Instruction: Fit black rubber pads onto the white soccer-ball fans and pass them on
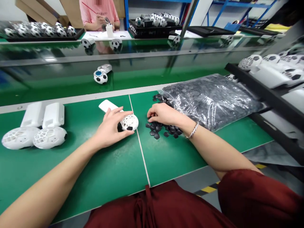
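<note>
My left hand (pixel 111 126) grips a white football-patterned shell (pixel 130 121) between thumb and fingers. One black pentagon shows near the shell's lower edge, and its other openings look white. A flat white body (pixel 108 106) extends from behind the fingers toward the back left. My right hand (pixel 163 114) is over a loose pile of black pentagon pieces (pixel 155 128), its thumb and fingers pinched together. Whatever lies between those fingertips is too small to make out. Behind the right hand lies a clear plastic bag (pixel 209 98) full of the same dark pieces.
Two white ball-shaped units (pixel 49 137) stand at the left on the green table (pixel 114 177). A black tray rack (pixel 273 95) holds more at the right. Beyond the table runs a green conveyor (pixel 59 79) carrying a unit (pixel 101 76). A person (pixel 99 15) works opposite.
</note>
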Demonstrator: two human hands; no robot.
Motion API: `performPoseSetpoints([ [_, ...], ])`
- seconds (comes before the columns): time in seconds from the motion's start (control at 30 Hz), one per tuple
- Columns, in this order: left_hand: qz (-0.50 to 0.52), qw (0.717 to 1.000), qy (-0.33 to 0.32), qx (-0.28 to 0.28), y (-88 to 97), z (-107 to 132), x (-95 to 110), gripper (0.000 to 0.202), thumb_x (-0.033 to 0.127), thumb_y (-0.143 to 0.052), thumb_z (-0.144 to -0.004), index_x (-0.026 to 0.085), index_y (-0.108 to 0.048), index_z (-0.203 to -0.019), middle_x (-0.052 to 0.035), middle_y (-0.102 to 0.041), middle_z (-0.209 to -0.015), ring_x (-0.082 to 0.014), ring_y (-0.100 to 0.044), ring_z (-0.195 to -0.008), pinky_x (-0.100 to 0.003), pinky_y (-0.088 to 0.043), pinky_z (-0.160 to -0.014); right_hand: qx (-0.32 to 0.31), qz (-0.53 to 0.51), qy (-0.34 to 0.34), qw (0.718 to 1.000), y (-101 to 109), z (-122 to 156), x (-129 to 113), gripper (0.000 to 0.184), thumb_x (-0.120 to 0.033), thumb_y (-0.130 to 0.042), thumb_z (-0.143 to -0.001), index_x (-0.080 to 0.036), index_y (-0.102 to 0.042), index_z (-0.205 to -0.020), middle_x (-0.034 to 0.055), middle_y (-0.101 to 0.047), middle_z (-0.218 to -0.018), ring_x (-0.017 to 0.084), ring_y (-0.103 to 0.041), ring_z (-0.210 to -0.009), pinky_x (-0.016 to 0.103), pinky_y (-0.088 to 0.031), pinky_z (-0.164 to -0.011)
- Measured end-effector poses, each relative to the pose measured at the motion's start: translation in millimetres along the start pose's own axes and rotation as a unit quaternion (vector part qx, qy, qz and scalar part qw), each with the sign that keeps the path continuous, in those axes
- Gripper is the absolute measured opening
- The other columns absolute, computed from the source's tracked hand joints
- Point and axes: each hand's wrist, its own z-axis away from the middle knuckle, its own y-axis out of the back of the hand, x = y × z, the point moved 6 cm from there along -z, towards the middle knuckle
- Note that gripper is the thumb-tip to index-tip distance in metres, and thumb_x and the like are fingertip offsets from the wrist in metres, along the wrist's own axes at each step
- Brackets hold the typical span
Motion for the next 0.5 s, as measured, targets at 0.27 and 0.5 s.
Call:
performPoseSetpoints([
  [0.27, 0.093, 0.995, 0.037, -0.011, -5.3, 1, 2, 0.055, 0.038, -0.061, -0.073, 0.019, -0.044, -0.123, -0.0105, -0.039, -0.138, -0.0287, -0.010, -0.136, -0.048, -0.022, -0.107, -0.009, -0.039, 0.048, 0.998, -4, 3, -10, 0.002, -0.014, -0.060, -0.074, -0.016, -0.062, -0.075, 0.0002, -0.061, -0.070, 0.010, -0.053, -0.063, 0.023, -0.040, -0.060],
  [0.5, 0.150, 0.981, -0.062, -0.102, -3.1, 2, 4, 0.052, 0.028, -0.055, -0.076, 0.024, -0.040, -0.126, -0.0040, -0.039, -0.139, -0.0247, -0.013, -0.137, -0.044, -0.019, -0.110, 0.015, -0.143, 0.165, 0.976, 1, 9, -40, 0.012, -0.014, -0.056, -0.081, -0.015, -0.064, -0.090, 0.0032, -0.064, -0.085, 0.011, -0.057, -0.078, 0.024, -0.044, -0.073],
])
